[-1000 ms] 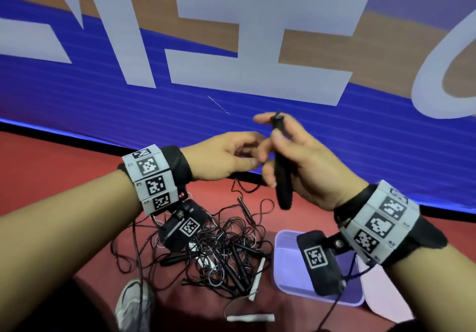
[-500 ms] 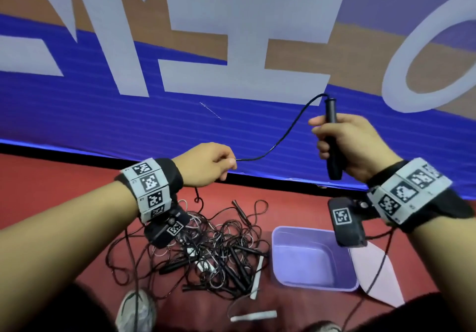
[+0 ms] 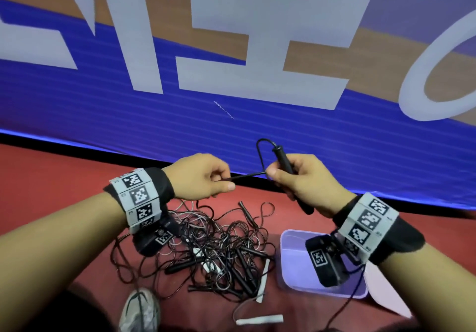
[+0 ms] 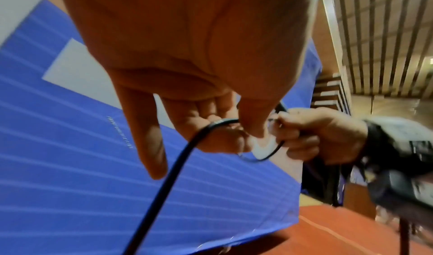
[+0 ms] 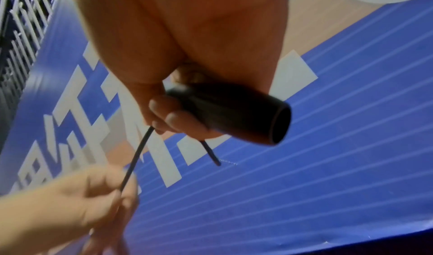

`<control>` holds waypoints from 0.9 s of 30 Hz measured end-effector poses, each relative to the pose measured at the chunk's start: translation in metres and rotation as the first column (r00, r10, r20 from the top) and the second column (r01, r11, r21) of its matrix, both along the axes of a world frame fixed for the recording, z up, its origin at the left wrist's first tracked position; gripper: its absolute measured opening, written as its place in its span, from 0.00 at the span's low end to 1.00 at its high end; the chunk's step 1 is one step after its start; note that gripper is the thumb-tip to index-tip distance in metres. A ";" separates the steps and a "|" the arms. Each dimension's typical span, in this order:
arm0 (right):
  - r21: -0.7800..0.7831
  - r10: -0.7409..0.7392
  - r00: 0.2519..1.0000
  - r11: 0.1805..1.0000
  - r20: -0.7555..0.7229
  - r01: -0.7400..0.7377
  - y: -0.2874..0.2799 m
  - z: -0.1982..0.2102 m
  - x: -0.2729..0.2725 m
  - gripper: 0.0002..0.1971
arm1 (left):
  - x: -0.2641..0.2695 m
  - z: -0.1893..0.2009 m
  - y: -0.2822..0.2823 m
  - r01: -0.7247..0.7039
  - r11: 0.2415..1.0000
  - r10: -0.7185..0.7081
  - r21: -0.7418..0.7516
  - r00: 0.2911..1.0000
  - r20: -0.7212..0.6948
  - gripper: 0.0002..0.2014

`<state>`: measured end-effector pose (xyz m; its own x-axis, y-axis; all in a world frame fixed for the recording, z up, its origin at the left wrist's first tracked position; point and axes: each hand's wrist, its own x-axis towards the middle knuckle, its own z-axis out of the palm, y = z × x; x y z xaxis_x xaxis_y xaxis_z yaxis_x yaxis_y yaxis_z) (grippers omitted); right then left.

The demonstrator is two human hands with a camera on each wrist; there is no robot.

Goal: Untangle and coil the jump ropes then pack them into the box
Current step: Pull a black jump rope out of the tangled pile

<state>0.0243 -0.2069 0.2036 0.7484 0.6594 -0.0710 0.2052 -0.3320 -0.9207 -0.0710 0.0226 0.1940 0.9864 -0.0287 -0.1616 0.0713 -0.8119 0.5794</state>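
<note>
The right hand (image 3: 306,184) holds a black jump rope handle (image 3: 286,166) in a closed grip, fingers wrapped round its middle. The handle's long axis runs on a slant, its rope end pointing up and away toward the blue banner (image 3: 154,115), its butt end pointing down toward the right wrist. In the right wrist view the butt end (image 5: 276,124) shows as an open hollow tube. From the handle's top the black cord (image 3: 260,156) rises, bends over in a narrow loop and comes back down to the right thumb, which pins it against the handle. From there it runs nearly level leftward to the left hand (image 3: 201,177), whose thumb and forefinger pinch it in a narrow grip; the left wrist view shows the cord (image 4: 178,166) passing under the curled fingers and dropping away below. Both hands are raised above the red floor (image 3: 51,190), close together but not touching.

On the floor beneath lies a tangled heap of ropes (image 3: 213,249), mostly black cords with some pale ones; several black handles stick out at different angles, too knotted to count. Two white handles show, one (image 3: 262,280) at the heap's right edge, one (image 3: 260,320) lying apart in front. Just right of the heap sits one lilac box (image 3: 286,259), open; what shows of its inside holds no rope, part being hidden by the right wrist camera. A grey shoe (image 3: 140,311) is near the heap's front.
</note>
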 end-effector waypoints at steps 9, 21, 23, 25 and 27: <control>0.247 -0.507 0.858 0.844 0.079 0.476 -0.041 0.026 0.079 0.14 | 0.009 -0.037 0.057 -0.060 0.981 0.015 -0.187 0.972 -0.234 0.10; 0.113 -0.222 0.973 0.967 -0.057 0.227 -0.009 -0.002 0.035 0.11 | 0.011 0.009 -0.005 -0.083 0.995 0.094 -0.052 0.954 0.286 0.08; 0.109 -0.041 0.990 0.992 -0.134 0.056 0.003 -0.005 0.012 0.10 | 0.015 0.010 -0.015 -0.070 0.992 0.097 -0.103 0.953 0.286 0.08; 0.069 0.078 0.983 0.995 -0.167 -0.067 0.011 -0.010 -0.003 0.09 | 0.018 0.010 -0.020 -0.075 0.984 0.119 -0.160 0.950 0.288 0.07; 0.062 0.132 0.977 0.990 -0.168 -0.123 0.015 -0.012 -0.009 0.08 | 0.021 0.008 -0.019 -0.093 0.971 0.156 -0.219 0.944 0.290 0.07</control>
